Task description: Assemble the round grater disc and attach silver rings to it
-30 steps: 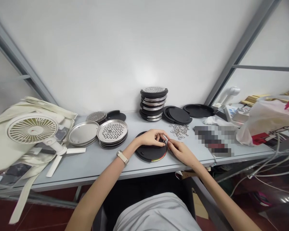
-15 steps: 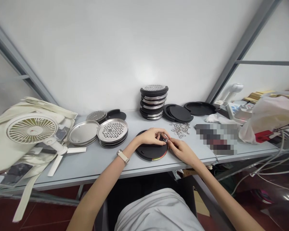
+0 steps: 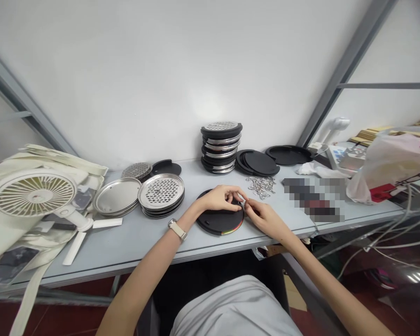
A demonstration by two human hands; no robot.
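A round black disc (image 3: 217,221) lies flat at the table's front edge, with a shiny coloured rim at its lower right. My left hand (image 3: 222,198) arches over the disc, thumb and fingers closed at its right edge. There, my right hand (image 3: 264,218) pinches from the other side, fingertips meeting the left ones. Between them is a small metal wire piece, mostly hidden by the fingers. Just beyond my hands lies a loose pile of small metal wire pieces (image 3: 261,186).
Perforated metal discs (image 3: 162,190) and plain metal discs (image 3: 116,196) are stacked on the left, near a white fan (image 3: 35,193). Behind stand a tall stack of black and metal discs (image 3: 220,149) and black lids (image 3: 261,163). A plastic bag (image 3: 388,163) sits right.
The view has shifted slightly. Both hands stay at the disc's right edge; the metal piece between the fingertips, plainer before, is now more covered.
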